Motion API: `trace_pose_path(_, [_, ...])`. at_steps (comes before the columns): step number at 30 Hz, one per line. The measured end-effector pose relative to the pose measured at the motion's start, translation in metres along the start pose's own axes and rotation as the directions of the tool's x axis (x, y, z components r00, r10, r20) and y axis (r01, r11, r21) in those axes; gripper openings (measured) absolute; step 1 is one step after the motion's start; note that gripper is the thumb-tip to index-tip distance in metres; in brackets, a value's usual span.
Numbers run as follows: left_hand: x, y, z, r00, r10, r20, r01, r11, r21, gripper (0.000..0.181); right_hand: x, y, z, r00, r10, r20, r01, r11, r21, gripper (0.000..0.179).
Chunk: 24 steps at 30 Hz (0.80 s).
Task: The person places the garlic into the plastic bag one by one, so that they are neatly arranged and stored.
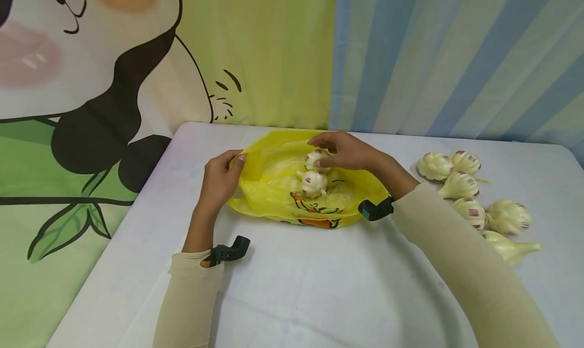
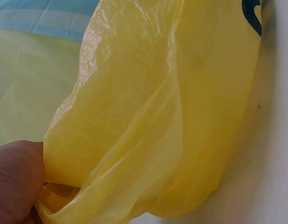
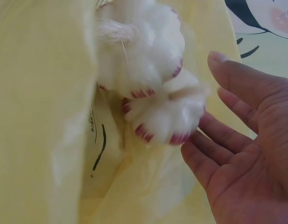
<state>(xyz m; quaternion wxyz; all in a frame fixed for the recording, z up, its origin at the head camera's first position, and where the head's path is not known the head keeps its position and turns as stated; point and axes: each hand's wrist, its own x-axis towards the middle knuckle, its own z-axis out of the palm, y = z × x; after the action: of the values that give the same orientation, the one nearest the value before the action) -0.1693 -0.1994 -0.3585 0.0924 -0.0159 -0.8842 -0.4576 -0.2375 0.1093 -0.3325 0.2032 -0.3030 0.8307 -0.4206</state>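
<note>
A: What is each hand doing there?

B: The left hand (image 1: pixel 220 181) is pinching the rim of the yellow bag (image 1: pixel 251 200). The right hand (image 1: pixel 349 151) is hovering in the bag's mouth with loose, spread fingers; its fingertips seem to be touching the far bulb (image 1: pixel 311 160), yet they aren't gripping it.

A: And where is the garlic sitting?

B: The far bulb is lying in the bag, right behind the near bulb (image 1: pixel 315 184) (the right wrist view is overlapping them, so I'm not telling whether they're touching). Six other bulbs (image 1: pixel 508 217) are resting on the worktop (image 1: pixel 310 282) beside the right sleeve (image 1: pixel 449 252), which is partly hiding some.

A: What is helping most with handling like this?

B: Holding that rim outward, I'm judging, because thin plastic is probably always looking to sag or slide. For the right hand, going straight through the mouth is beating any slanting path, since bent fingers are likely catching the edge. Handling bulbs low and gently is sparing them from rolling.
</note>
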Motion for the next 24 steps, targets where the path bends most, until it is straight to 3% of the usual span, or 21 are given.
trace_pose_path(14, [-0.001, 0.0018, -0.0004, 1.0, 0.011, -0.004, -0.011, 1.0, 0.005, 0.035, -0.0036, -0.0011, 0.0047, 1.0, -0.009, -0.005, 0.009, 1.0, 0.026, 0.045])
trace_pose_path(24, [-0.0007, 0.002, -0.0005, 1.0, 0.026, -0.016, -0.025, 0.999, 0.021, 0.034, -0.0091, -0.0006, 0.0041, 0.999, -0.022, -0.025, 0.021, 0.999, -0.028, 0.047])
